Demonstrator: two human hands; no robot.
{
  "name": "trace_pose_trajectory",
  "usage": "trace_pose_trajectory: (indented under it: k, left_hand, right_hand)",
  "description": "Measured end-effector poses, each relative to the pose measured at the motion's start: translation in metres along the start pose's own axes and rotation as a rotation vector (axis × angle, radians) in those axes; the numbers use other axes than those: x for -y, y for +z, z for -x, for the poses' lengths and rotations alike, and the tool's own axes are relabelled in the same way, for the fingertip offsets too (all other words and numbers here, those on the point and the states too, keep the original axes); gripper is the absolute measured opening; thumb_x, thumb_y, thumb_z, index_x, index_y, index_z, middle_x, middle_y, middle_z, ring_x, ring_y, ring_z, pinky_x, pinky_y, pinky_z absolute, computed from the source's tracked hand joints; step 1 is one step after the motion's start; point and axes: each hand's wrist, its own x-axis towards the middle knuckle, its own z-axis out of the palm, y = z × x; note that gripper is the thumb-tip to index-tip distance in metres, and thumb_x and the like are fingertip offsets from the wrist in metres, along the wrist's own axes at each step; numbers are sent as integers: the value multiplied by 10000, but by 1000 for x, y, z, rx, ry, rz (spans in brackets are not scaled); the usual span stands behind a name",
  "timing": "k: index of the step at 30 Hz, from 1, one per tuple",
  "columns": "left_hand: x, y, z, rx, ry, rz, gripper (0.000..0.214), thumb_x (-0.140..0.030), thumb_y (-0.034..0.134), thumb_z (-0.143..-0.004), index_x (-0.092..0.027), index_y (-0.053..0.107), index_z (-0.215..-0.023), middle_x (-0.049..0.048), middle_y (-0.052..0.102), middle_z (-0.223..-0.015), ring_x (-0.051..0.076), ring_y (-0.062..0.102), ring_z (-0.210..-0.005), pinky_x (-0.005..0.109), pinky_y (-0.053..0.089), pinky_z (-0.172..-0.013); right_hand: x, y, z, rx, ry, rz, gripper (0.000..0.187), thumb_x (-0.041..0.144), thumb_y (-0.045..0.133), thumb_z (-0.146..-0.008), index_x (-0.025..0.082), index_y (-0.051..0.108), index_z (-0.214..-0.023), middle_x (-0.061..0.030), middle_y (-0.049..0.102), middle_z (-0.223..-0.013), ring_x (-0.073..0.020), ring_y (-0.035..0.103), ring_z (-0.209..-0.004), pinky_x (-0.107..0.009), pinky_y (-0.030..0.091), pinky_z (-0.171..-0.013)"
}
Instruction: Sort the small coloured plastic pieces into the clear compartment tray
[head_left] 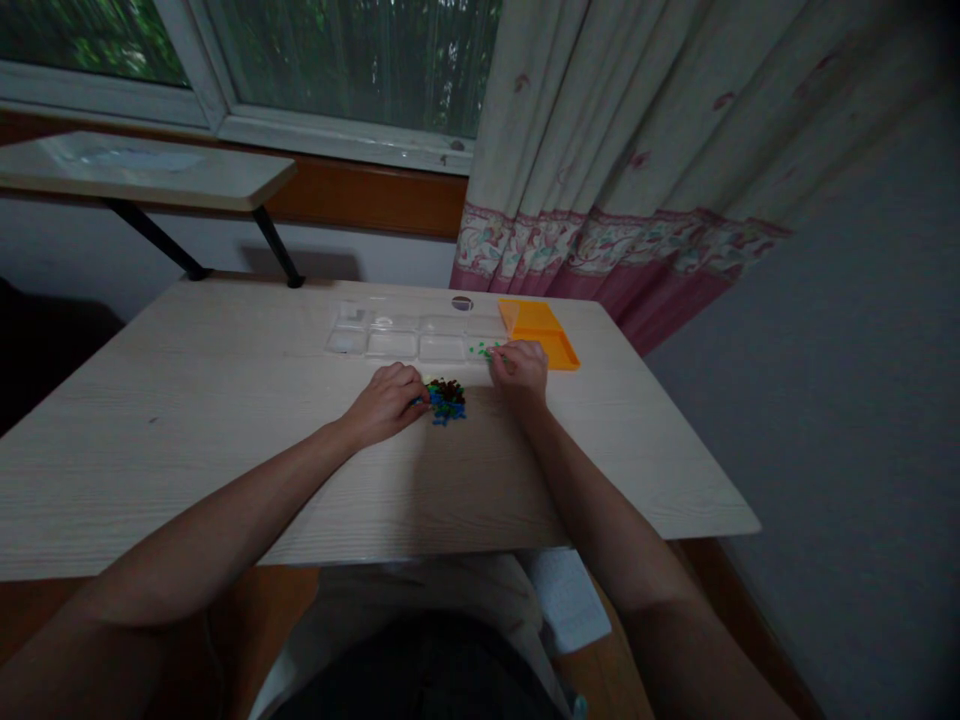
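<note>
So you're sitting at a pale wooden table [465, 480] that's filling most of the frame, with a flowered curtain [615, 150] hanging at the upper right and a window [352, 65] showing at the top left. A raised shelf [142, 165] is standing at the upper left, 2 dark legs visible. Around the centre, a long clear tray [391, 346] is lying with its compartments running in 2 rows, and an open orange case [544, 322] is sitting by its right end.

Your right hand [523, 370] is curling just right of centre, partly covering both of those, thumb and fingertips bunching. Can't tell if it's pinching anything. Your left hand [386, 402] is bending its fingers against the left edge of the pile of mixed little pieces [448, 400], which is sitting mid-frame below the tray; can't tell about a pinch there either. Some tiny green pieces [481, 349] are lying at the tray's lower right, beside your right fingertips.
</note>
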Motion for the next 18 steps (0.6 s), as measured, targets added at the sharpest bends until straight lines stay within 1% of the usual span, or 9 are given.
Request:
trace_pose_trajectory:
  k: [3,5,8,10,12,14,18]
  left_hand:
    - [1,3,0,-10,-2,-13,204,-350,515,-951,-208,662,-939,78,590,-946,238,512,-952,378,375,-853]
    - [3,5,-1,-44,-14,4,206,-358,525,-948,-203,657,-923,77,591,-932,234,513,-939,377,385,-851]
    - [5,6,-4,-180,-80,114,216,-365,532,-947,-189,645,-895,68,586,-892,218,524,-913,367,409,-852]
    - [5,7,-6,-282,-152,218,229,-367,530,-947,-183,633,-858,56,575,-857,202,537,-888,350,431,-833]
    - [6,7,-7,-348,-238,313,247,-373,529,-943,-181,624,-821,44,562,-838,187,550,-863,328,453,-799]
    - [7,8,-7,-371,-314,379,262,-383,528,-934,-180,622,-797,37,552,-824,175,556,-834,310,468,-763]
    - [8,9,-8,-375,-392,454,299,-426,535,-912,-177,624,-774,26,544,-780,164,556,-784,296,487,-712]
  right_hand:
    - [8,-2,3,2,-53,7,258,362,540,-927,237,764,-901,-56,709,-922,-219,553,-952,-376,380,-894]
    - [17,-4,6,10,-128,-8,259,366,539,-934,241,762,-895,-50,711,-916,-212,556,-952,-376,373,-903]
    - [36,-7,12,80,-308,-54,263,385,539,-941,250,762,-909,-39,716,-910,-201,557,-942,-367,358,-904]
    - [50,-10,16,152,-413,-65,246,391,543,-943,275,752,-1004,-30,714,-917,-199,553,-952,-366,343,-911]
    - [63,-11,20,204,-483,-61,261,408,541,-948,293,726,-1090,-27,714,-949,-202,546,-979,-366,327,-926]
    - [73,-11,24,218,-515,-45,287,434,525,-955,298,707,-1130,-26,715,-959,-206,541,-982,-368,318,-927]
    - [84,-11,27,161,-493,-34,295,437,487,-974,302,700,-1127,-23,714,-950,-208,539,-966,-381,303,-933]
